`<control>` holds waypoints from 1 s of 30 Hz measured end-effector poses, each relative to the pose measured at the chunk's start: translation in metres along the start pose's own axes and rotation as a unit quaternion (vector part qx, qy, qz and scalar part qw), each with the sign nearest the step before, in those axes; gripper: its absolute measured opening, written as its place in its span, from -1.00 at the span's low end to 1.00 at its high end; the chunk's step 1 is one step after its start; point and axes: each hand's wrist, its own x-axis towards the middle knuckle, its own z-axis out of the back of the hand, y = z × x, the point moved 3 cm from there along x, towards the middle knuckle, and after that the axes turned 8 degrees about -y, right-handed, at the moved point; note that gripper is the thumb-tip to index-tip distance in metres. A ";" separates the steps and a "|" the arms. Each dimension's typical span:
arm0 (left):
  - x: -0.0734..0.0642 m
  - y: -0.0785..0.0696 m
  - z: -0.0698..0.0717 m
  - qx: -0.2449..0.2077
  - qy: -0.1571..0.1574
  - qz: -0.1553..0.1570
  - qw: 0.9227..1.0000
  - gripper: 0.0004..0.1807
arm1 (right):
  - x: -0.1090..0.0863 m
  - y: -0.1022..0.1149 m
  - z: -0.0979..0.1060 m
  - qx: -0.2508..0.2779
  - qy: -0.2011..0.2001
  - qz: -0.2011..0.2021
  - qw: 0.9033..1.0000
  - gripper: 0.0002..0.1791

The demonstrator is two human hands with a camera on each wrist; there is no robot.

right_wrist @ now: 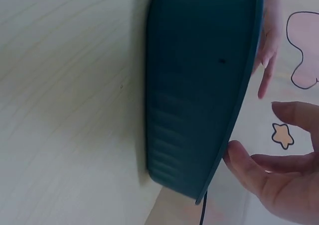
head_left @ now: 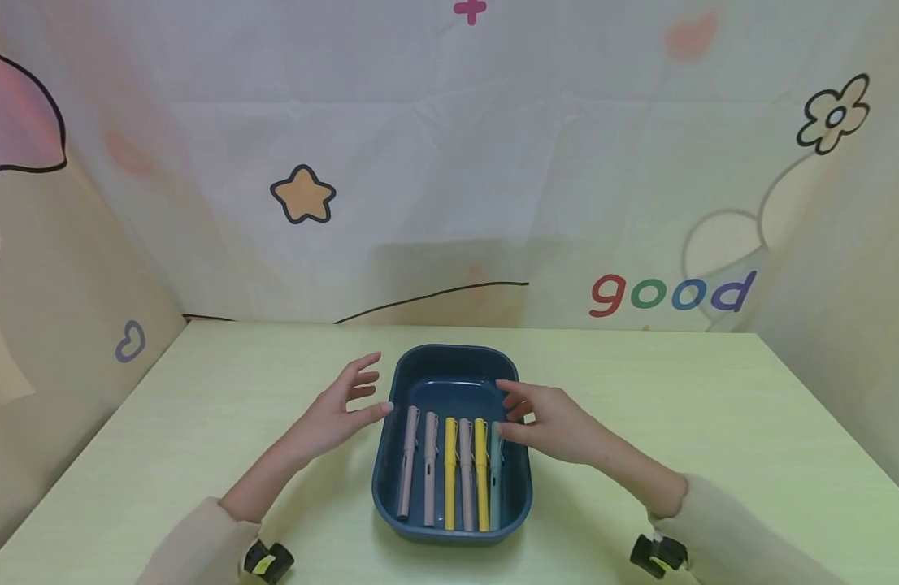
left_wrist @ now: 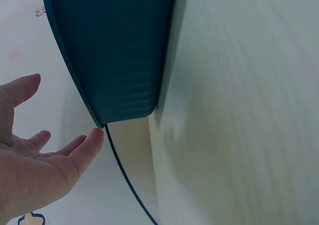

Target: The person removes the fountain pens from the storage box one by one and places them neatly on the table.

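We see one printed cloth backdrop [head_left: 449, 179] behind everything, lettered once with "good" and cut off at the top of the head view, and before it one pale wood-grain tabletop [head_left: 223, 398]. Two beige sleeves follow, a left sleeve [head_left: 201, 544] and a right sleeve [head_left: 742, 536], both running out of the frame at the bottom. Between them stands one dark blue tray [head_left: 453, 398], upright on the tabletop; both wrist views crop it and show us only its outer wall, so its contents are hidden there. Two bare hands flank it: the left hand [head_left: 340, 418] is spread wide and holds nothing, its thumb at the left rim, while the right hand [head_left: 555, 418] reaches over the right rim, its fingers loosely bent, thumb apart from them and nothing between. We count two black wrist devices [head_left: 268, 562], one below each forearm. Inside the tray six capped pens lie side by side, lengthwise, in its nearer part: three greyish-pink pens [head_left: 430, 479], two yellow pens [head_left: 450, 479] and one teal pen [head_left: 496, 487], the last along the right wall. The right thumb partly covers the teal cap's far end, and we cannot tell whether they touch.
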 end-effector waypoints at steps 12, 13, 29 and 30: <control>-0.001 0.006 -0.009 -0.046 0.037 0.065 0.996 -0.26 | 0.025 0.016 -0.027 -0.165 0.029 -0.039 0.985 -0.75; -0.001 0.007 -0.011 -0.052 0.041 0.068 0.995 -0.26 | 0.026 0.017 -0.029 -0.178 0.033 -0.035 0.983 -0.84; -0.002 0.009 -0.020 -0.100 0.088 0.086 0.987 -0.41 | 0.035 0.011 -0.061 -0.275 0.098 -0.095 0.952 -0.93; -0.002 0.009 -0.019 -0.100 0.088 0.085 0.987 -0.41 | 0.036 0.010 -0.061 -0.277 0.101 -0.100 0.950 -0.93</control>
